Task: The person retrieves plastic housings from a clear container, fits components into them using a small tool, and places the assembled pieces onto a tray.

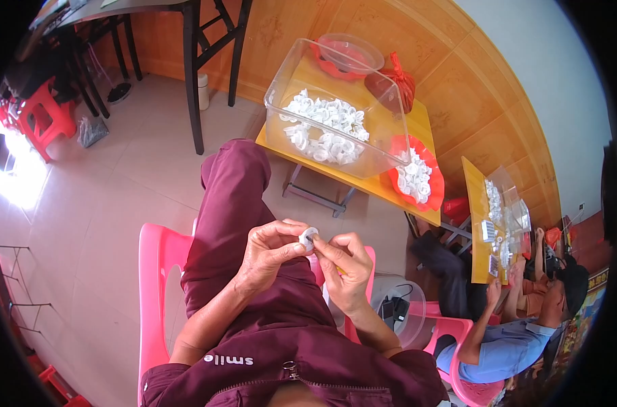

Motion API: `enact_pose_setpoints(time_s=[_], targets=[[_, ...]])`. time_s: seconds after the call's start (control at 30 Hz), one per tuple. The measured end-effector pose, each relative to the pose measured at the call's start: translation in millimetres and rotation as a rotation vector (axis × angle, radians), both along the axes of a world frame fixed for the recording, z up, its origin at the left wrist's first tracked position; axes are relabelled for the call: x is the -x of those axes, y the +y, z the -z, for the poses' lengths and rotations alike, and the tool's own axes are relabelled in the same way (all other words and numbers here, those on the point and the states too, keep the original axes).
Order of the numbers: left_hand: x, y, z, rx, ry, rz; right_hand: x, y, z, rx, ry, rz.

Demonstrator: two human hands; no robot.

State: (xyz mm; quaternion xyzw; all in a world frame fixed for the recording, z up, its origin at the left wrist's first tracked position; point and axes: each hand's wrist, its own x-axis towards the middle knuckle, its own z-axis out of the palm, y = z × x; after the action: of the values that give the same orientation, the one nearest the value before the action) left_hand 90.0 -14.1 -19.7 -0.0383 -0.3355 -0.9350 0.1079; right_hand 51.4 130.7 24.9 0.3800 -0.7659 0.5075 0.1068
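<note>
Far left of the fingers, by the bright floor patch: red stool (42, 117) and dark chair legs (194, 74), well apart from the work. Below and left of the fingers: pink chair (160, 271), serving as seat. Just left of the part: left hand (271, 252), fingers curled in, thumb and forefinger pressed together on the small white part (308, 237), gripped at the edge, probably to steady it for the other hand. Between the two sets of fingertips, raised over the maroon-clad lap (234, 203): the white part itself, round and ring-like, finer detail too small to tell. Just right of the part: right hand (346, 268), fingertips pinched against the part's right side, remaining fingers loosely bent, nothing else visibly held. Above the fingers, well apart: yellow table (335, 178) bearing a clear plastic bin (281, 74) heaped with similar white pieces (325, 125), seemingly set within arm's reach as stock. Above and right: red tray (435, 178) with more white pieces, a red bag (393, 81) and an empty clear bowl (352, 51) behind. Below right of the fingers: clear tub (403, 305) on the floor, dark items inside. Far right: another person (512, 332) in a blue shirt at a second yellow table (477, 224), own hands busy there.
</note>
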Motion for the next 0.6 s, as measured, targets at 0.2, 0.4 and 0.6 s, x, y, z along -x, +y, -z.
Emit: enact_pose_setpoints(time_s=[0.2,0.4,0.6], targets=[[0.2,-0.3,2.9,0.010,-0.009,-0.009,1.3,-0.1,-0.1,-0.007,-0.012,-0.011],[0.2,-0.2,1.5,0.014,-0.024,-0.006,-0.5,-1.1,3.7,-0.059,0.121,0.044],[1.6,-1.0,2.4,0.018,0.023,-0.027,-3.7,-2.1,8.5,-0.150,0.216,0.107]])
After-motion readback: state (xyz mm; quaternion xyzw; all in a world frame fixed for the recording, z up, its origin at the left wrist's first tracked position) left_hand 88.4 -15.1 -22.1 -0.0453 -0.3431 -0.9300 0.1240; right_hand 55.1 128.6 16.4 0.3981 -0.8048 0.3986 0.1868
